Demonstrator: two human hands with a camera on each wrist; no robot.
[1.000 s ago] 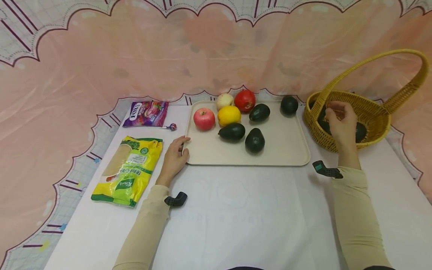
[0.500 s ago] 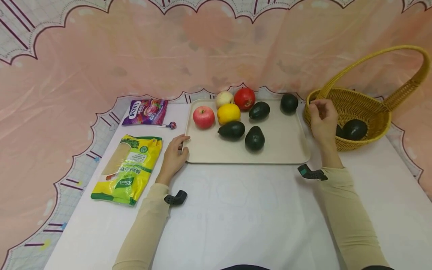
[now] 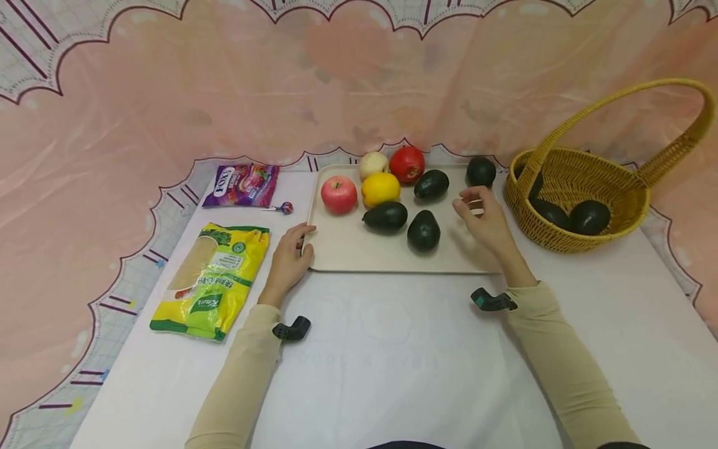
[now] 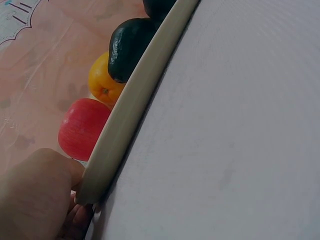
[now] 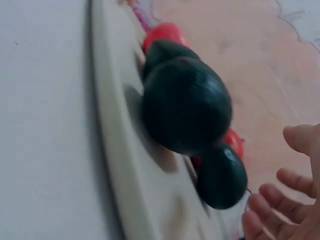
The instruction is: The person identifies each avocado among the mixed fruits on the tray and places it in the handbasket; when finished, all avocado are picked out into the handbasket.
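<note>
My left hand grips the left edge of the beige tray; in the left wrist view its thumb lies at the rim and the fingers are partly hidden. Over the tray's right part, my right hand hovers with relaxed fingers and nothing in them. Closest to it are a dark avocado at the back right corner and another avocado. Two more avocados, one upright-looking and one lying sideways, sit mid-tray. A red apple, yellow fruit, pale fruit and pomegranate fill the left and back.
Right of the tray stands a yellow wicker basket with a tall handle, holding an avocado and others. To the left lie a purple candy bag, a lollipop and a yellow-green Knorr packet. A curtain hangs behind.
My right hand has come out of the basket and moved left over the tray, uncovering the avocados inside the basket. My left hand has stayed at the tray's edge.
</note>
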